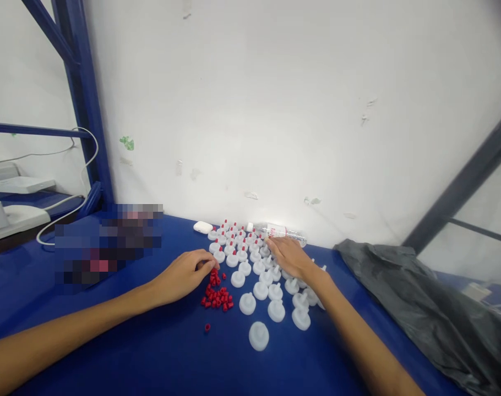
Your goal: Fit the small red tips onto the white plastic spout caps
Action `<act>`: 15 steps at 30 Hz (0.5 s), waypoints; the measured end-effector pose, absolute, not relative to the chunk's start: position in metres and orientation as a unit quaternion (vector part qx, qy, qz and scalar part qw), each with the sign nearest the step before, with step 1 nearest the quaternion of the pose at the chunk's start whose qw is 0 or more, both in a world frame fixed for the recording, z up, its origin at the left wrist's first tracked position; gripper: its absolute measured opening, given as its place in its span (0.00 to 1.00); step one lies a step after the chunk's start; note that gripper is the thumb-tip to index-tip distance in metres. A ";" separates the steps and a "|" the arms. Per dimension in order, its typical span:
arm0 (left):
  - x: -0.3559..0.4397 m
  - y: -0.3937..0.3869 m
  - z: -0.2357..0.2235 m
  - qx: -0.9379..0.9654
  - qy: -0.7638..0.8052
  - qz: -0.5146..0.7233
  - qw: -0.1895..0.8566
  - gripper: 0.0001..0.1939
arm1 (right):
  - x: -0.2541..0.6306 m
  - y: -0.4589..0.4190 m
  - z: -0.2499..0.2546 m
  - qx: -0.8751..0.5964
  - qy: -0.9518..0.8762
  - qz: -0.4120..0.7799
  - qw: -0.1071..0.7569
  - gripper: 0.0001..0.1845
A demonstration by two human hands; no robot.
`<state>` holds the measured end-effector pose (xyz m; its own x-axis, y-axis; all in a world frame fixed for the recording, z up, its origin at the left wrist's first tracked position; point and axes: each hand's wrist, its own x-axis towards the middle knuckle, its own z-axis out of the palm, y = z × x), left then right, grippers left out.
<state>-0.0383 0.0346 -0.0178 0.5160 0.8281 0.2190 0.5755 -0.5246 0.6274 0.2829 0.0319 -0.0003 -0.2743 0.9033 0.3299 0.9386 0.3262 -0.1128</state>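
My left hand (pixel 192 272) is curled in a pinch at the top of a loose pile of small red caps (pixel 219 300), its fingertips on a cap there. Over the white nozzle lids (pixel 261 290) reaches my right hand (pixel 289 256), palm down. Its fingers point left and bend down beside the lids at the back; what they grip, if anything, is hidden. Many lids at the back left wear red caps on their nozzles (pixel 233 253). Bare nozzles show on the nearer lids, and some lids lie under my right hand and forearm.
A clear plastic bottle (pixel 277 230) lies along the wall, beside a white rounded case (pixel 203 227). Dark grey sheeting (pixel 407 297) covers the right side of the blue table (pixel 159 352). A blurred patch and a white cable (pixel 64 209) are at left.
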 end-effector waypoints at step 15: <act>-0.038 0.015 -0.002 0.852 0.373 0.332 0.159 0.14 | 0.206 -0.015 0.015 -0.369 -0.882 -0.134 0.260 0.06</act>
